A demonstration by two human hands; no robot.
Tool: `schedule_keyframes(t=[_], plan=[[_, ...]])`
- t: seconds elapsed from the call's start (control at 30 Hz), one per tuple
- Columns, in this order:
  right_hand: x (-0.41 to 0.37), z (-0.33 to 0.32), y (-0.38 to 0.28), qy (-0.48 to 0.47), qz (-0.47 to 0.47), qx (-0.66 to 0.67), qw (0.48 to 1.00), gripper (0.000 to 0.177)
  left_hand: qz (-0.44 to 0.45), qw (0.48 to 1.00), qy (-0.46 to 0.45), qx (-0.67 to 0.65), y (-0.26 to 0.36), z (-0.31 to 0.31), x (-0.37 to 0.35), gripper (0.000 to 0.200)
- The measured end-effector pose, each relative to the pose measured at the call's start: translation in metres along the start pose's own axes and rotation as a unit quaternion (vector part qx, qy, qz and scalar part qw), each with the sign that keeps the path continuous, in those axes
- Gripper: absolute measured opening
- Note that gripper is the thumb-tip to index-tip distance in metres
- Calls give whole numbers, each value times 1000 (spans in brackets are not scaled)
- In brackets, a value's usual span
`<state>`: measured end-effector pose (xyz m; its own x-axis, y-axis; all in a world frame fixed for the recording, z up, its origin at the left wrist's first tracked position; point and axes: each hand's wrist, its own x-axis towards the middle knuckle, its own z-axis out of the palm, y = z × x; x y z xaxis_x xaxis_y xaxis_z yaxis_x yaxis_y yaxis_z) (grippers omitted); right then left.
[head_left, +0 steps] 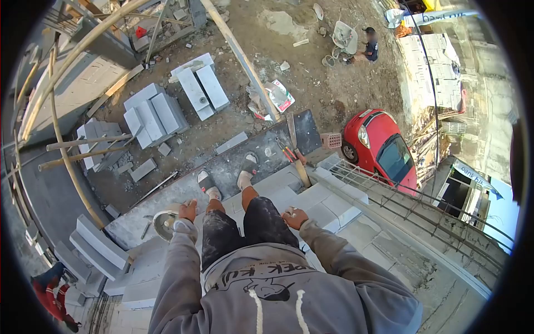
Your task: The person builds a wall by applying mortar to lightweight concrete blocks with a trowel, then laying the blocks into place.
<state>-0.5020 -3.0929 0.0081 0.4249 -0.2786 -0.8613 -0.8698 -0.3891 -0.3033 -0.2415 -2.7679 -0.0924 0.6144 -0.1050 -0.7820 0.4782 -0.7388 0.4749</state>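
Note:
My left hand (188,211) is closed at my left side, on an angle grinder (164,225) whose round cutting disc shows beside the fingers. The grinder's body is mostly hidden by the hand and sleeve. My right hand (294,217) hangs by my right thigh with its fingers curled together. What it holds, if anything, is too small to make out. Beneath and beside both hands lie pale lightweight blocks (321,196). My sandalled feet stand on a dusty dark board (222,167). Red-handled pliers (286,151) and a wooden-handled tool (302,171) lie on its right part.
Stacked blocks (156,116) stand on the ground below. Bamboo poles (239,53) cross the site. A rebar cage (411,206) runs along the right, near a red car (384,146). One person (370,45) sits by a wheelbarrow (345,37); another person (49,295) is at lower left.

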Motion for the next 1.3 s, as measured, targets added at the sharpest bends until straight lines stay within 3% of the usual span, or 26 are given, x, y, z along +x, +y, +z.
schedule_keyframes(t=[0.03,0.1,0.13,0.2,0.4,0.5,0.57,0.63,0.77,0.9,1.0,1.03,1.07,1.1,1.3], plan=[[-10,11,-18,-29,15,5,999,38,9,1000,-10,-2,-8,-7,18,29],[-21,48,-35,-53,-42,-76,995,39,-6,990,-43,-136,-37,-19,43,31],[-25,57,-47,-52,-40,-76,995,39,-53,983,-56,-164,12,-41,17,34],[-34,67,-76,-80,-2,-95,992,39,-42,982,-44,-180,-1,-62,31,35],[-25,67,-112,-142,-36,-115,983,42,-48,988,24,-147,-57,-141,47,38],[-25,76,-122,-150,-32,-124,980,42,-15,962,79,-263,-124,-149,66,31],[-27,85,-127,-162,-25,-132,978,42,-26,968,83,-234,-135,-159,60,30],[-28,94,-130,-138,-27,-162,977,37,-109,966,67,-224,-147,-161,51,40],[-27,93,-138,-168,-34,-187,967,43,-90,963,68,-243,-157,-149,37,39],[-25,90,-141,-159,-43,-208,964,43,-68,976,32,-205,-144,-136,26,35],[-12,109,-131,-97,-95,-215,967,33,-23,997,62,27,-146,-125,32,45],[-12,116,-129,-46,-133,-218,966,35,-35,999,29,-15,-130,-125,30,48],[-10,124,-122,-51,-136,-229,962,40,-46,995,68,58,-118,-123,34,51],[-11,137,-105,-54,-163,-252,952,44,-92,991,31,88,-98,-132,35,56],[-8,156,-72,-89,-147,-281,944,57,-79,979,34,183,-64,-156,143,77]])
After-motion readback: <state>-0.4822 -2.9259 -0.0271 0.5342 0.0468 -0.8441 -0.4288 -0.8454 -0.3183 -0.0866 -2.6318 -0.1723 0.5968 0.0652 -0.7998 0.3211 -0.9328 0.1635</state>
